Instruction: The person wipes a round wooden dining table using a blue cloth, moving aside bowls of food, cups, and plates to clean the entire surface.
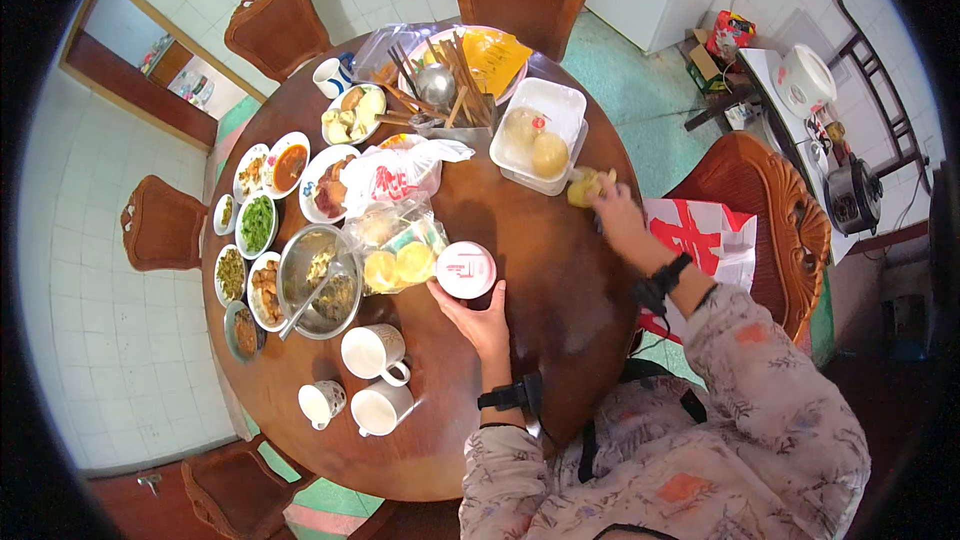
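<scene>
My left hand (478, 318) is wrapped round a white tub (466, 270) with a pinkish rim and red print, standing on the round wooden table (530, 340). Out to the right, my right hand (618, 212) is closed on a crumpled yellowish thing (584, 188) near the table's right edge; its kind is unclear. Just beyond it sits an open white foam box (537, 110) with two pale round fruits (549, 154) in it. Against the tub's left side lies a clear plastic bag (400, 245) holding round yellow pieces.
Several mugs (372, 351) stand at the near left. A steel bowl (320, 280) with a spoon and several small dishes (258, 222) fill the left side. Chopsticks (460, 80) stand at the back. A red-and-white bag (715, 240) rests by the right chair (770, 210).
</scene>
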A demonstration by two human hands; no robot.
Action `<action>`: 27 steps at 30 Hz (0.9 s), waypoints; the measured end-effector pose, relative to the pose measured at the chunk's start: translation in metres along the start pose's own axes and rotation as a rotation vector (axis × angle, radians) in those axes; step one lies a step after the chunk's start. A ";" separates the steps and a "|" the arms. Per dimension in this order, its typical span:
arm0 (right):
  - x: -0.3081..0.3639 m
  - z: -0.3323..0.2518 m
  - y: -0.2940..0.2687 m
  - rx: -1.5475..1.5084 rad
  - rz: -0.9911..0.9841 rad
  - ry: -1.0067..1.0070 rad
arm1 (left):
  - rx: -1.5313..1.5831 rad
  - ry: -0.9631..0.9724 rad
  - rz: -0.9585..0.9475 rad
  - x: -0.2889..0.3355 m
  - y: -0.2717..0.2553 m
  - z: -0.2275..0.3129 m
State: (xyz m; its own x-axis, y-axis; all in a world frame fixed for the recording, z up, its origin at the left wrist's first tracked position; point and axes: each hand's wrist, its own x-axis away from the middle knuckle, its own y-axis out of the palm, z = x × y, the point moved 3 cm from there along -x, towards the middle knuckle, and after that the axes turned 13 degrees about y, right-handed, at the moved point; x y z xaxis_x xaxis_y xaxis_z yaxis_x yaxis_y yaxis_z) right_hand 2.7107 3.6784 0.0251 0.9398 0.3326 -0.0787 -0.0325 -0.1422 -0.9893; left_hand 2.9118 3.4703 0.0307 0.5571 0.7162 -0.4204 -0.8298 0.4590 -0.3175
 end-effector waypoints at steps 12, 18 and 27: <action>0.205 -0.055 -0.008 -0.011 -0.332 -0.197 | 0.052 -0.282 0.001 0.091 -0.111 0.013; 0.247 -0.145 -0.016 -0.144 -0.372 -0.429 | 0.155 -0.352 0.039 0.137 -0.176 0.031; 0.140 -0.267 0.018 -0.198 -0.312 -0.432 | 0.162 -0.472 0.124 0.199 -0.233 0.036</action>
State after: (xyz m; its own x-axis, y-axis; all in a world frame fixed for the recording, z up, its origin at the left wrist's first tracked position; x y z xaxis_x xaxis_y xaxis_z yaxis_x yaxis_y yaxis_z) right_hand 2.9327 3.4736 0.0287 0.6689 0.7320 0.1297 0.3282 -0.1342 -0.9350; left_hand 3.2151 3.5250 0.0518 0.4087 0.9127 -0.0049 -0.9042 0.4041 -0.1385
